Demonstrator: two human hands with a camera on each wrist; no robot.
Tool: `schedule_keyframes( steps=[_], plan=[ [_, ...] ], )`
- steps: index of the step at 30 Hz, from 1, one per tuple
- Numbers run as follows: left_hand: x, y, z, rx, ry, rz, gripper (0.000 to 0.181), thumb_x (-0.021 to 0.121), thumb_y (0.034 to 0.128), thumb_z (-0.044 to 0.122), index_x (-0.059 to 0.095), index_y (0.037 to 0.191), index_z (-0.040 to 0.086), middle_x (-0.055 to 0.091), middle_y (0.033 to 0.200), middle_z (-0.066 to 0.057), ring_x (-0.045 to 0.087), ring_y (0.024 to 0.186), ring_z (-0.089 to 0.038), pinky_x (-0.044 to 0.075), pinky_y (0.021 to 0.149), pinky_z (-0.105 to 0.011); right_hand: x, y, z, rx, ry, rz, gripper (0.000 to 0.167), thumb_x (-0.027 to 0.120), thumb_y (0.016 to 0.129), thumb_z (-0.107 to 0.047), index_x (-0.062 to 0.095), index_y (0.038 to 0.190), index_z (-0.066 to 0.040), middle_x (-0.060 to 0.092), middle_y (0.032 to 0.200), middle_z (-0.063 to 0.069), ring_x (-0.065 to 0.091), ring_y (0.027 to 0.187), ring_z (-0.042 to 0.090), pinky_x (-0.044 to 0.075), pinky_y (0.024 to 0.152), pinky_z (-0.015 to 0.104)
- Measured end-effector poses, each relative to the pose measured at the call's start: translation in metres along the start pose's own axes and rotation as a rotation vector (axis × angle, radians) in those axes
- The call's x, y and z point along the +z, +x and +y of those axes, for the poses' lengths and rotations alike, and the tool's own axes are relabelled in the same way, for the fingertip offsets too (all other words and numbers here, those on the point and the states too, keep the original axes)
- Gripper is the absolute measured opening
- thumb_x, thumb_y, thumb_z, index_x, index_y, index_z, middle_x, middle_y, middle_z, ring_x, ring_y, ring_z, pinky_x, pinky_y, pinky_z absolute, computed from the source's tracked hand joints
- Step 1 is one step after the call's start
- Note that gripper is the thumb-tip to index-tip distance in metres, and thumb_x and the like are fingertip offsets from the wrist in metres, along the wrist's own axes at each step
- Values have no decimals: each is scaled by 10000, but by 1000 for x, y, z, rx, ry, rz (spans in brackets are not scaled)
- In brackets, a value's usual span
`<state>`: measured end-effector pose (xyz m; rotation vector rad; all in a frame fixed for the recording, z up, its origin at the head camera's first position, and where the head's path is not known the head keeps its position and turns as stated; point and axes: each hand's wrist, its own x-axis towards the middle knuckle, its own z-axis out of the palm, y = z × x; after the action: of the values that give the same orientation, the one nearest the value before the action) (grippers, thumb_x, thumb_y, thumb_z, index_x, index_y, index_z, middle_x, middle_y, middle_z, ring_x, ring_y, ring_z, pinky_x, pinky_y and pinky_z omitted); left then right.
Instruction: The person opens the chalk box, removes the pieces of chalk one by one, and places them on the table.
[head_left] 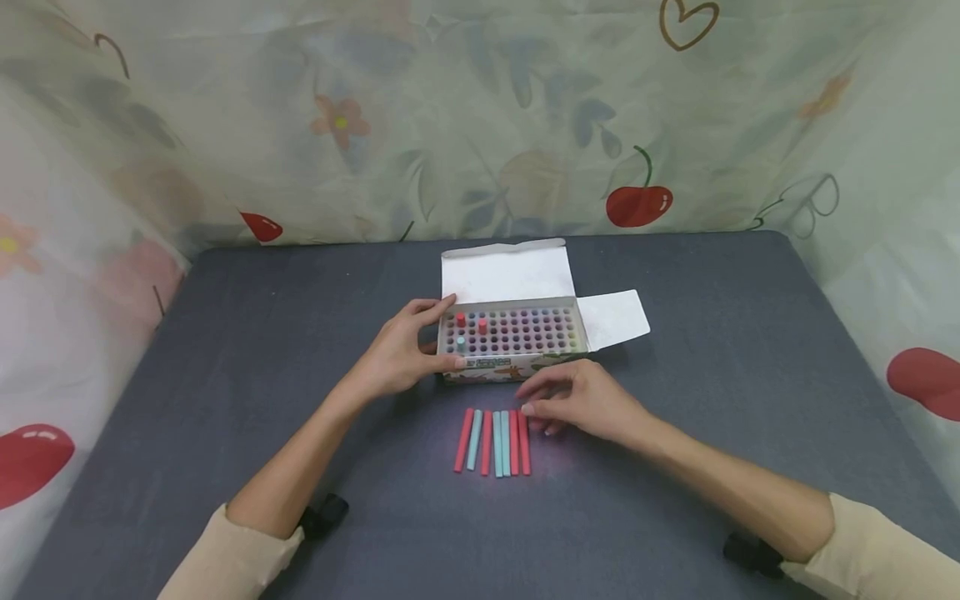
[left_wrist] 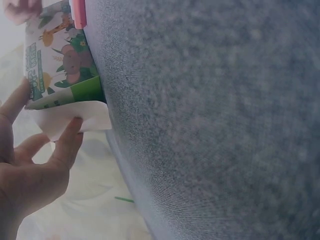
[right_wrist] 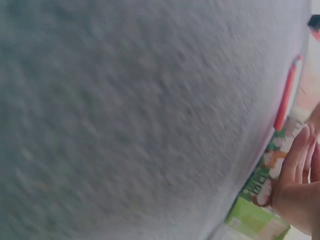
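An open chalk box (head_left: 517,367) with animal pictures on its front has rows of round holes; two red chalks and one light blue chalk (head_left: 461,342) stand in its left part. My left hand (head_left: 401,350) grips the box's left end, thumb at the front edge and forefinger at the back corner. Several red and light blue chalk sticks (head_left: 486,442) lie side by side in front of the box. At the far end of the rightmost red stick (head_left: 525,446) is my right hand (head_left: 588,404), fingers loosely bent. Nothing shows lifted in it.
The box's white lid (head_left: 506,275) stands raised at the back, and a side flap (head_left: 615,321) sticks out to the right. All of it rests on a dark grey tabletop (head_left: 300,308), with a patterned curtain (head_left: 465,108) behind and at both sides.
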<state>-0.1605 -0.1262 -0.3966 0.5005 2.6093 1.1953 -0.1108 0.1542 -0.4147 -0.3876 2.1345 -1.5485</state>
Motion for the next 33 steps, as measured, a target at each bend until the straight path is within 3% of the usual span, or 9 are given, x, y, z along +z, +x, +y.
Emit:
schedule_keyframes(
  steps=[6, 12, 18, 33],
  plan=[
    [1, 1, -1, 11, -29, 1, 879, 811, 849, 158, 315, 1574, 189, 328, 1501, -190, 571, 1210, -351, 567, 924, -385, -10, 1, -16, -65, -46, -6, 299, 791, 868, -189, 732, 1104, -14, 728, 931, 69, 700, 713, 256, 616, 661, 455],
    [1, 1, 0, 18, -60, -5, 872, 810, 847, 139, 326, 1571, 186, 333, 1493, -187, 520, 1267, -364, 552, 951, -398, -17, 3, -30, -118, -39, 9, 282, 781, 868, -120, 722, 1111, 11, 721, 931, 92, 688, 737, 269, 618, 668, 442],
    [0, 0, 2, 7, -65, -6, 874, 812, 845, 131, 327, 1570, 181, 342, 1484, -183, 520, 1260, -352, 548, 957, -408, -23, 11, -43, -135, -32, 0, 278, 782, 866, -113, 720, 1109, 8, 719, 938, 126, 697, 830, 373, 618, 700, 445],
    [0, 1, -1, -9, -77, -6, 860, 813, 843, 126, 343, 1562, 157, 341, 1484, -175, 509, 1256, -332, 545, 963, -389, -33, 45, -56, -160, -118, 44, 265, 772, 883, -171, 738, 1123, -63, 712, 975, 80, 697, 798, 285, 612, 704, 393]
  ],
)
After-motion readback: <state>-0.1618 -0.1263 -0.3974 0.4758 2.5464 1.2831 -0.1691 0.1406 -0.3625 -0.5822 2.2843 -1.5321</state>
